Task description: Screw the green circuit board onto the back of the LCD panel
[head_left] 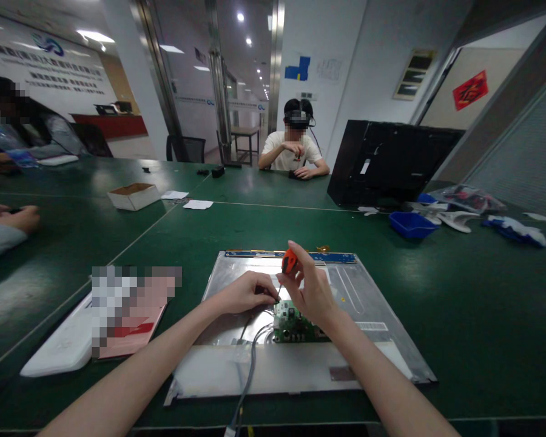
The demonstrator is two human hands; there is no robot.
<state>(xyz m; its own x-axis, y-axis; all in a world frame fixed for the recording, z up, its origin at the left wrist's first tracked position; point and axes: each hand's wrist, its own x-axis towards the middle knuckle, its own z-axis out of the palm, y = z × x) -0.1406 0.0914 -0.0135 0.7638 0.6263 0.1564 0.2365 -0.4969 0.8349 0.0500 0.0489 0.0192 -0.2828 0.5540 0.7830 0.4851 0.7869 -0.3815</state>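
A metal-backed display panel lies flat before me, with a blue circuit strip along its far edge. On its middle rests a green circuit board, partly covered by my right hand. Between the fingers of my right hand is an orange-and-black screwdriver, its shaft tilted down to the board's far left corner. My left hand is closed at that same corner, fingertips pinched by the screwdriver tip; what they pinch is too small to make out. Grey cables run from near the board toward me.
Left of the panel lie a white case and a pink booklet. A cardboard box, a blue tray and a black monitor stand farther off. One person sits opposite; others are at left.
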